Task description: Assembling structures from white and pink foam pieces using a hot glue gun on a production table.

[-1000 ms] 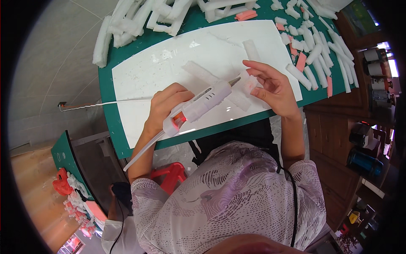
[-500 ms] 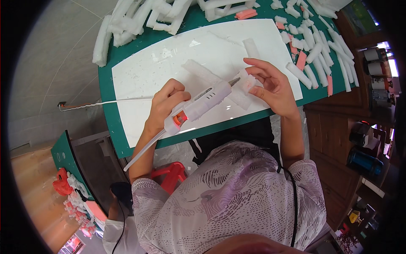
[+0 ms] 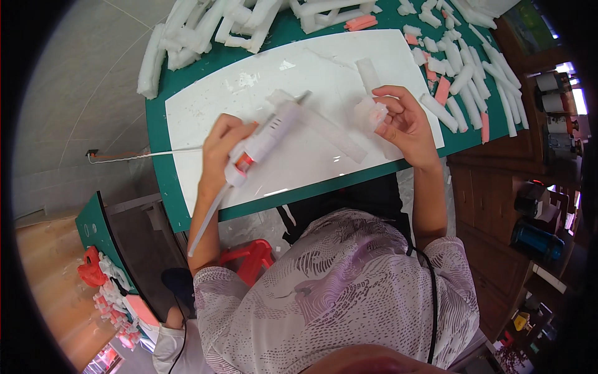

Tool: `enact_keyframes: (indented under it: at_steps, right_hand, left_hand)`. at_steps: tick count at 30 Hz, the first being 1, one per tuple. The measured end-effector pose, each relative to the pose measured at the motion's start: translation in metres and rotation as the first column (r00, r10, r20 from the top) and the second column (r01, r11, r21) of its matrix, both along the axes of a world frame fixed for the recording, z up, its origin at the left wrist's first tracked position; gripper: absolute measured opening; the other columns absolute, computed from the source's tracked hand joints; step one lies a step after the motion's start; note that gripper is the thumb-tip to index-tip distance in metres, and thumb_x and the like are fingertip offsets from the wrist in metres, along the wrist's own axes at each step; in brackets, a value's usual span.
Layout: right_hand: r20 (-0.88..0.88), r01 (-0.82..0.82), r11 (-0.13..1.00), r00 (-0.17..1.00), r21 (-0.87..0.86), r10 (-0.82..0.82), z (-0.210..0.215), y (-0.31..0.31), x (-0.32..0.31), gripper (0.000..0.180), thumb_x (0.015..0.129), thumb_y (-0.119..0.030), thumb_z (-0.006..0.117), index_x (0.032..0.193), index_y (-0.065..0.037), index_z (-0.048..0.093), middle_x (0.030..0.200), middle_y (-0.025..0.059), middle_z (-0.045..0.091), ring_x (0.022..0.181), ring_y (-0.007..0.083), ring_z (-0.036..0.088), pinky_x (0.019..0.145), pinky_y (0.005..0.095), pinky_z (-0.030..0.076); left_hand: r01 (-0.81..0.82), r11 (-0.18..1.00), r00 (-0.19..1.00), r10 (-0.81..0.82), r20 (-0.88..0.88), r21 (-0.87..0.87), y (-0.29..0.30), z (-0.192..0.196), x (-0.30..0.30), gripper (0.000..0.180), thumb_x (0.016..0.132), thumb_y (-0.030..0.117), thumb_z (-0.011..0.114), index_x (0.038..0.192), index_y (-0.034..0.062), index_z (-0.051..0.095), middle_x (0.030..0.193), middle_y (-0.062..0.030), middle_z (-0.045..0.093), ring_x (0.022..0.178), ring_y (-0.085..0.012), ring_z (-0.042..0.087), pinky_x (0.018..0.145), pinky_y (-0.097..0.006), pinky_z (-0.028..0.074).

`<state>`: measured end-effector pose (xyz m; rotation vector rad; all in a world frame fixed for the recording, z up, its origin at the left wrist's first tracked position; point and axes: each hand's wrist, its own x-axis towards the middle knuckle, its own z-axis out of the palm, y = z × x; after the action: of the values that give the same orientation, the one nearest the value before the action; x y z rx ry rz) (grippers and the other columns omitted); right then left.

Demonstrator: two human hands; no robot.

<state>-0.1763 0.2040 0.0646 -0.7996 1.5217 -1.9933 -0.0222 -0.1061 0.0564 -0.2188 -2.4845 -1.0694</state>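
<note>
My left hand (image 3: 222, 144) is wrapped round the grip of a white hot glue gun (image 3: 269, 136), whose metal tip points up and to the right. A long glue stick (image 3: 209, 219) juts from its rear toward my forearm. Between the fingertips and thumb of my right hand (image 3: 406, 128) is a small ragged piece of whitish foam (image 3: 369, 116), held above the white board. Lying on the board between the hands is a flat foam strip (image 3: 336, 136). A shorter foam strip (image 3: 367, 75) lies beyond my right hand.
The white board (image 3: 218, 106) rests on a green table (image 3: 163, 181). Foam frames (image 3: 246, 25) are heaped along the far edge, and loose white and pink foam sticks (image 3: 464, 75) spread at the right. A white cord (image 3: 143, 153) runs off left. A red stool (image 3: 252, 258) stands below.
My left hand has drawn the glue gun back left, away from the foam piece, and its tip now points more upward. My right hand keeps the piece and has turned it slightly.
</note>
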Motion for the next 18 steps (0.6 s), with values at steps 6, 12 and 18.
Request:
enact_keyframes:
  at_steps: [6,12,18]
  right_hand:
    - [0.069,0.003,1.000,0.998,0.004,-0.003,-0.003,0.012,-0.007,0.047,0.084,0.004,0.068,0.125,0.000,0.047,0.113,0.0096,0.062,0.105,0.0135,0.058,0.090,0.0250,0.047]
    - [0.089,0.028,0.999,0.996,-0.024,-0.026,-0.011,0.013,-0.007,0.043,0.085,0.003,0.067,0.122,-0.001,0.048,0.111,0.0090,0.062,0.099,0.0113,0.059,0.086,0.0228,0.047]
    - [0.135,-0.029,0.999,0.990,-0.024,0.032,-0.007,0.006,-0.001,0.041,0.085,0.004,0.067,0.121,0.000,0.050,0.111,0.0089,0.062,0.101,0.0105,0.059,0.085,0.0213,0.047]
  left_hand:
    - [-0.256,0.958,0.958,0.269,0.101,-0.130,-0.062,-0.007,0.019,0.036,0.074,0.008,0.072,0.108,0.0016,0.064,0.092,-0.0106,0.052,0.086,-0.0226,0.055,0.073,-0.029,0.045]
    - [-0.332,0.918,0.891,0.381,0.247,-0.216,-0.097,-0.021,0.038,0.049,0.070,0.000,0.070,0.118,0.0051,0.059,0.104,-0.0114,0.053,0.095,-0.0265,0.056,0.085,-0.032,0.046]
    - [-0.290,0.918,0.860,0.373,0.347,-0.269,-0.090,-0.005,0.041,0.047,0.075,-0.001,0.067,0.121,0.0057,0.058,0.112,-0.0127,0.055,0.107,-0.0288,0.055,0.091,-0.035,0.045]
